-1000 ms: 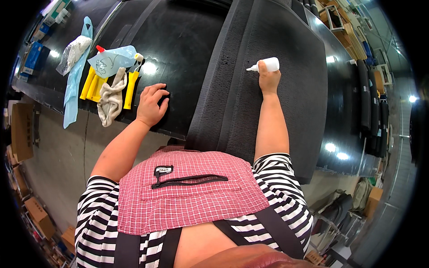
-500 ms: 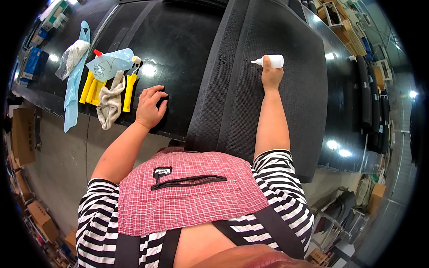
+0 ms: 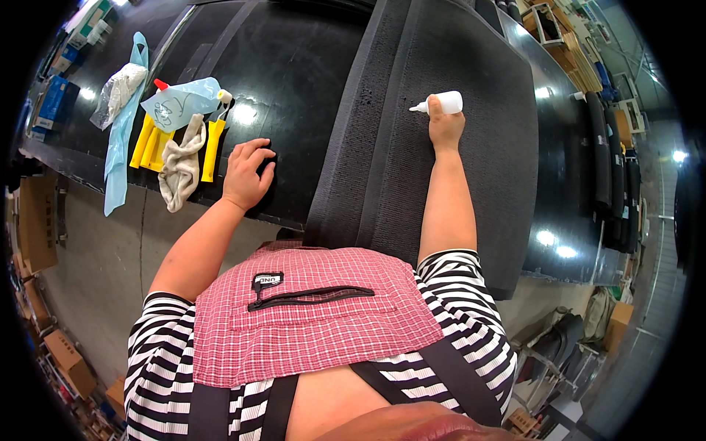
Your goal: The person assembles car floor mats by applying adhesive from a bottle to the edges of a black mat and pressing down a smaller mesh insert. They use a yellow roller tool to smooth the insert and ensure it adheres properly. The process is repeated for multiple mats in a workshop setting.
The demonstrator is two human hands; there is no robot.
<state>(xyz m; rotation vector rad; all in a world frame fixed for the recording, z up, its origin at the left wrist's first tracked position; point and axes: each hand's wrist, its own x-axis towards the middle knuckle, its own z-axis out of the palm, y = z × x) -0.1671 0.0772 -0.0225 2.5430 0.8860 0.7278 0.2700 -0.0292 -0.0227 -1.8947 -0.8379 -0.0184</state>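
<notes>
In my right hand is a white squeeze bottle with a narrow nozzle. My fingers are wrapped round it, and the nozzle points left, tilted slightly down, above a dark textured mat. A ridged band runs lengthwise along the mat's left part. On the shiny black table, left of the mat, my left hand rests with fingers loosely spread and nothing in them. Close by it lie a small roller with a yellow handle and a crumpled off-white cloth glove.
Farther left are more yellow handles, a light-blue plastic piece with handwriting, a clear plastic bag and a long light-blue strip. Dark rolls stand at the right. Cardboard boxes are on the floor at the left.
The bottle in my right hand has shifted slightly left, and its nozzle tips a little lower. My left hand stays in nearly the same place on the table.
</notes>
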